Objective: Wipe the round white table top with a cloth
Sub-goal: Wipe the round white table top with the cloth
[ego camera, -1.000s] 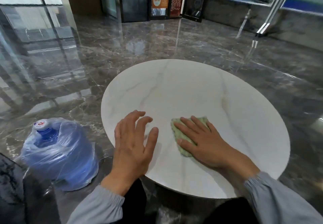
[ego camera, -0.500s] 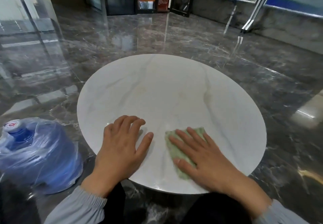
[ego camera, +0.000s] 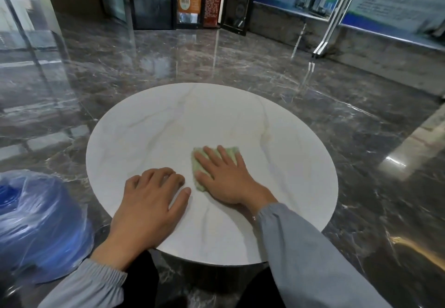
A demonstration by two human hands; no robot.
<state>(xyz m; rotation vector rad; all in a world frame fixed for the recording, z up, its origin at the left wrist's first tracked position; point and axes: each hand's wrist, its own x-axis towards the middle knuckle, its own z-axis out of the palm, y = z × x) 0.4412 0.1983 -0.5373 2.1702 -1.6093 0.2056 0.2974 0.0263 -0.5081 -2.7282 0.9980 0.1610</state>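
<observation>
A round white marble-look table top [ego camera: 168,124] fills the middle of the head view. A small pale green cloth [ego camera: 232,150] lies on it a little right of centre. My right hand [ego camera: 224,175] presses flat on the cloth with fingers spread, covering most of it. My left hand [ego camera: 147,201] rests palm down on the bare table near the front left edge, fingers slightly curled, holding nothing.
A blue water jug [ego camera: 36,230] wrapped in clear plastic stands on the floor at the left, close to the table edge. Glossy dark marble floor [ego camera: 240,62] surrounds the table. Glass doors and metal posts stand at the back.
My right hand has pushed the cloth away from the near edge toward the table's centre. My left hand has stayed flat near the front left edge. The view has tilted up.
</observation>
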